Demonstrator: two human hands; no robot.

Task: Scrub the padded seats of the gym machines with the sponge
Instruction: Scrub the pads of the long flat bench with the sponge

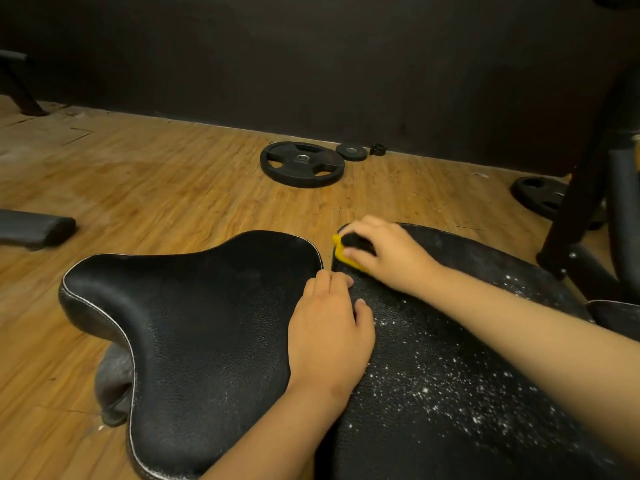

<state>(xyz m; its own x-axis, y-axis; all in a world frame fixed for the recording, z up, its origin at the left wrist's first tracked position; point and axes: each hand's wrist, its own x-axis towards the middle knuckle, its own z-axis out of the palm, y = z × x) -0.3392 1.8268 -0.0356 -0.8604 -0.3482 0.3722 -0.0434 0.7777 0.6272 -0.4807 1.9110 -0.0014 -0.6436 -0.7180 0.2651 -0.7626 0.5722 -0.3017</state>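
Observation:
Two black padded seats lie side by side below me. The left seat pad has white stitching along its edge. The right seat pad is speckled with white flecks. My right hand grips a yellow sponge with a dark scrub side and holds it against the far left corner of the right pad. My left hand rests on the seam between the two pads, its fingers curled over the left pad's edge.
A large black weight plate and a small one lie on the wooden floor by the dark wall. Another plate sits at the right behind a black machine frame. A dark pad lies at the left.

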